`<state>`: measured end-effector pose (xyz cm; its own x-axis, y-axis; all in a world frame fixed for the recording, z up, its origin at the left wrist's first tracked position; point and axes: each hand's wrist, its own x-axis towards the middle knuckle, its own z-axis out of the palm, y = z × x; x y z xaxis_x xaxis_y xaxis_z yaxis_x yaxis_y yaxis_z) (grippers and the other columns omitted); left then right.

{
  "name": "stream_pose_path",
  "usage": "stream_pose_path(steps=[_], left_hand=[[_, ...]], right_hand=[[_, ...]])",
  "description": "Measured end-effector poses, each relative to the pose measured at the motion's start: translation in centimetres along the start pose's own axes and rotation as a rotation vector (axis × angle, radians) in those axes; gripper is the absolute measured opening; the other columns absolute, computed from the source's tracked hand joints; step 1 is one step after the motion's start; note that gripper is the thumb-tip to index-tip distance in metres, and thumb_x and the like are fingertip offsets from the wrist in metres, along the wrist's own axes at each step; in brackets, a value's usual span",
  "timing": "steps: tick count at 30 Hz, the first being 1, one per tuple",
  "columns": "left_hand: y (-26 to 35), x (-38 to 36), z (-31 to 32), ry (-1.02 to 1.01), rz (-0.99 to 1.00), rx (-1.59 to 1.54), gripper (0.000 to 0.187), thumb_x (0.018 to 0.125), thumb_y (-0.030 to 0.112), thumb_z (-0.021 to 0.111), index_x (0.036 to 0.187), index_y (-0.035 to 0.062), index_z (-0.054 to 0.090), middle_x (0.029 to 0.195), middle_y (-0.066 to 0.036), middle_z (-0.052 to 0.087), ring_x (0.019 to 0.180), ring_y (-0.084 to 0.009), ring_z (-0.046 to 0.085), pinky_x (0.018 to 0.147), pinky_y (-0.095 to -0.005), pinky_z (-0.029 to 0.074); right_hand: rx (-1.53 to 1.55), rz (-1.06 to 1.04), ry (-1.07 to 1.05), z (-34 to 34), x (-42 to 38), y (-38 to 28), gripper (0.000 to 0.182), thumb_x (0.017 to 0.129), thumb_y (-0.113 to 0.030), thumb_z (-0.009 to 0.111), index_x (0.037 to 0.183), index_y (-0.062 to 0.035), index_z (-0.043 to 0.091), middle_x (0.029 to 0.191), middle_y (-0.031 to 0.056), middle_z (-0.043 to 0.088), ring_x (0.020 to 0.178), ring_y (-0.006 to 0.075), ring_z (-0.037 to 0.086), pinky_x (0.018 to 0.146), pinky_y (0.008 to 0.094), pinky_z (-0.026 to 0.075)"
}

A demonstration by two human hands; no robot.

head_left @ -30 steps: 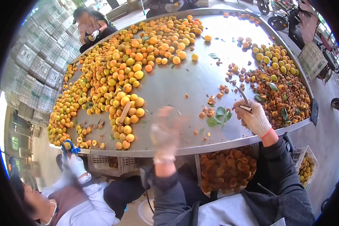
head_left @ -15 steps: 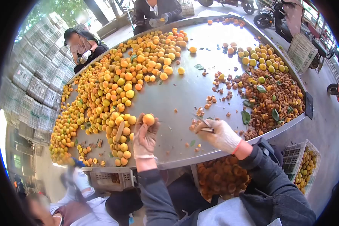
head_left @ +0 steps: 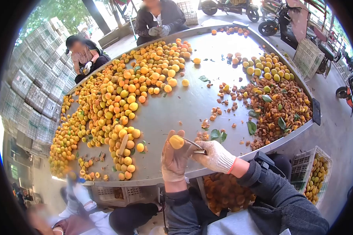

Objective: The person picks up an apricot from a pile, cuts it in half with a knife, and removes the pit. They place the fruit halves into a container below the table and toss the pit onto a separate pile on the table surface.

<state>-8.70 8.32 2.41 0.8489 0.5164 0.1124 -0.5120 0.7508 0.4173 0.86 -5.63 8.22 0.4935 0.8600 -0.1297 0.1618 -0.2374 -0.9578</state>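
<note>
My left hand (head_left: 175, 158), gloved, holds a yellow-orange fruit (head_left: 176, 142) at its fingertips above the table's near edge. Just right of it, my right hand (head_left: 215, 156), in a white glove, is closed round a thin metal tool (head_left: 197, 147) whose curved end reaches to the fruit. Whether the tool touches the fruit I cannot tell. Beyond my hands lie green leaves (head_left: 218, 135) and small brown scraps. A heap of whole orange fruit (head_left: 121, 94) spreads over the left of the metal table (head_left: 157, 113); brown fruit pieces (head_left: 278, 105) are piled at the right.
Two people (head_left: 159, 19) (head_left: 82, 56) sit across the table; another person (head_left: 80, 219) is at the lower left. A crate of fruit (head_left: 315, 176) stands at the lower right, and a container of dark pieces (head_left: 227, 192) is below the edge. Crates and scooters stand behind.
My left hand has moved right and down with a fruit, and my right hand has moved left and down, so the tool is now at the fruit. The view has shifted slightly.
</note>
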Motion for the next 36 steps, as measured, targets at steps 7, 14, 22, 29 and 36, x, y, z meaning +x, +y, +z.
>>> stream_pose_path(steps=[7, 14, 22, 29, 36], left_hand=[[-0.1, -0.5, 1.9, 0.099, 0.09, 0.133, 0.045, 0.094, 0.021, 0.056, 0.131, -0.002, 0.048, 0.125, -0.021, 0.054, 0.102, -0.0285, 0.06, 0.088, -0.043, 0.053], [-0.9, -1.2, 2.7, 0.057, 0.23, 0.769, 0.047, 0.097, 0.022, 0.053, 0.136, -0.0031, 0.043, 0.128, -0.019, 0.055, 0.103, -0.0259, 0.059, 0.088, -0.0348, 0.051], [-2.0, -0.6, 3.9, 0.224, 0.253, 0.555, 0.043, 0.089, 0.008, 0.063, 0.129, -0.0029, 0.051, 0.117, -0.015, 0.061, 0.102, -0.0179, 0.059, 0.087, -0.0261, 0.049], [-1.1, -1.0, 5.3, 0.345, 0.101, 0.64, 0.043, 0.078, -0.011, 0.069, 0.119, -0.0073, 0.056, 0.105, -0.014, 0.066, 0.09, -0.0187, 0.065, 0.078, -0.0284, 0.055], [-0.7, 0.2, 4.0, 0.311, 0.171, 0.339, 0.043, 0.08, -0.01, 0.067, 0.121, -0.0047, 0.057, 0.11, -0.011, 0.064, 0.098, -0.0157, 0.062, 0.085, -0.0267, 0.052]], right_hand=[[-0.209, -0.062, 0.027, 0.8, 0.4, -0.5, 0.023, 0.082, -0.013, 0.057, 0.102, -0.0075, 0.067, 0.081, 0.0224, 0.064, 0.074, 0.0385, 0.064, 0.067, 0.0398, 0.05], [-0.362, -0.095, 0.082, 1.5, 1.0, -0.2, 0.023, 0.081, -0.01, 0.06, 0.103, -0.0019, 0.063, 0.079, 0.0179, 0.063, 0.071, 0.0332, 0.064, 0.064, 0.0388, 0.05], [-0.525, -0.155, 0.195, 1.3, 2.4, 0.8, 0.02, 0.08, -0.012, 0.061, 0.099, -0.0086, 0.065, 0.075, 0.0161, 0.064, 0.07, 0.0349, 0.063, 0.063, 0.0405, 0.05], [-0.143, -0.04, -0.177, -0.5, 3.1, 1.2, 0.017, 0.082, -0.015, 0.058, 0.094, -0.0067, 0.068, 0.066, 0.0123, 0.062, 0.059, 0.0289, 0.062, 0.056, 0.0391, 0.047], [0.011, 0.323, -0.244, -4.5, -0.1, -3.0, 0.023, 0.081, -0.021, 0.066, 0.097, -0.0036, 0.068, 0.078, 0.0056, 0.066, 0.067, 0.0137, 0.058, 0.057, 0.0278, 0.045]])
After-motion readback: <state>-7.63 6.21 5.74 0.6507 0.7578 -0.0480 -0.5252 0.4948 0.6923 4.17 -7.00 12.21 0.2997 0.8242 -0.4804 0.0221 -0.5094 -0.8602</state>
